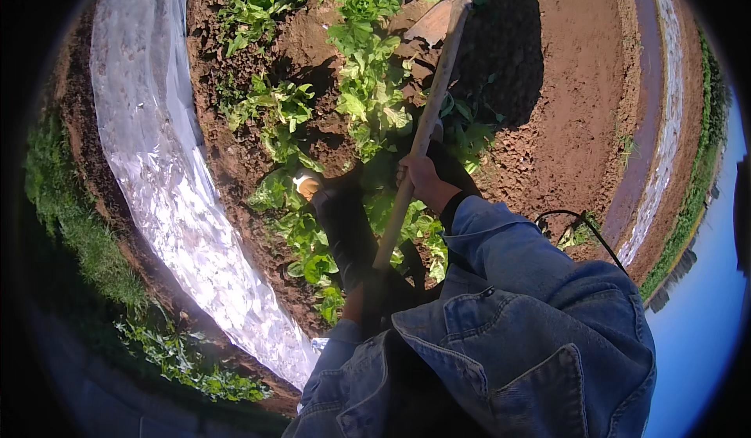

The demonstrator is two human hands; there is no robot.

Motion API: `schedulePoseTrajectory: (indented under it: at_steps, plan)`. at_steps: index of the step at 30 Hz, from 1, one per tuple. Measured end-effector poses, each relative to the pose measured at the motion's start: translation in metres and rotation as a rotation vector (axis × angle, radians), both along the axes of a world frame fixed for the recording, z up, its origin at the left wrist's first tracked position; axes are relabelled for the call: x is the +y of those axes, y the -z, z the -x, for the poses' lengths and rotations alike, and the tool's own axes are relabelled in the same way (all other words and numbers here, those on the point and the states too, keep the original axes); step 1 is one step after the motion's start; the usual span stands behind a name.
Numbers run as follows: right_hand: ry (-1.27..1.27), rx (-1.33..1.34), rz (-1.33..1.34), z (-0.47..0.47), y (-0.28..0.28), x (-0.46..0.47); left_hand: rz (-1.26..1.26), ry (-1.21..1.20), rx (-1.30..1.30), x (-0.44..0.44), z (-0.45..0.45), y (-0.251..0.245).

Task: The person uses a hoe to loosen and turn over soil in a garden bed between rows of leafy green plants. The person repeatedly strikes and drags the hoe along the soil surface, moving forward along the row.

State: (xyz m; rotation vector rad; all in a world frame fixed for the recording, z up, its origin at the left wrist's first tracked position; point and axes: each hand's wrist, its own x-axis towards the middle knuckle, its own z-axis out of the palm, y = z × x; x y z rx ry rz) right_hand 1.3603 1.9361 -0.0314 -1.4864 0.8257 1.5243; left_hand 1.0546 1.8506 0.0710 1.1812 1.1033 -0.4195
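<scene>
My right hand (419,177) is wrapped around the wooden handle (437,95) of a hoe, below a dark cuff and denim sleeve. The hoe's rusty metal blade (437,22) is at the top of the view, among leafy green vegetables (352,98) on brown soil. Toward my body the handle runs into deep shadow. My left hand (354,304) shows only near the wrist there; its fingers are hidden, so its hold on the handle is unclear. Leafy plants grow around my dark trouser legs (346,221), and one light shoe (307,184) stands beside them.
A strip of shiny plastic film (176,191) curves along the left, with grass (100,250) beyond it. Bare soil (578,103) stretches right toward a purplish strip (642,103) and another shiny film strip (669,86). A dark shadow (499,51) falls beside the hoe blade.
</scene>
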Motion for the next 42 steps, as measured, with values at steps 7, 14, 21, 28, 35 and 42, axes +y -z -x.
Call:
schedulePoseTrajectory:
  at_steps: [7,14,21,28,35,42]
  plan:
    - [-0.160,-0.532,-0.402,-0.180,-0.021,0.159,-0.347,0.126,-0.154,0.126,-0.175,0.062]
    - [-0.067,-0.306,-0.292,-0.171,0.035,0.180,-0.163,0.044,-0.067,0.133,-0.187,0.067]
    - [-0.467,-0.565,-0.450,-0.051,0.120,0.017,0.140,-0.301,-0.211,0.005,-0.025,0.053]
    - [-0.156,-0.178,-0.178,-0.052,0.042,0.034,0.232,-0.387,-0.069,0.005,-0.027,0.034]
    - [0.070,-0.266,-0.547,-0.180,-0.026,0.164,-0.349,0.048,-0.201,0.137,-0.174,0.059]
    - [-0.300,-0.616,-0.364,-0.245,-0.005,0.254,-0.234,-0.008,-0.054,0.199,-0.266,0.073]
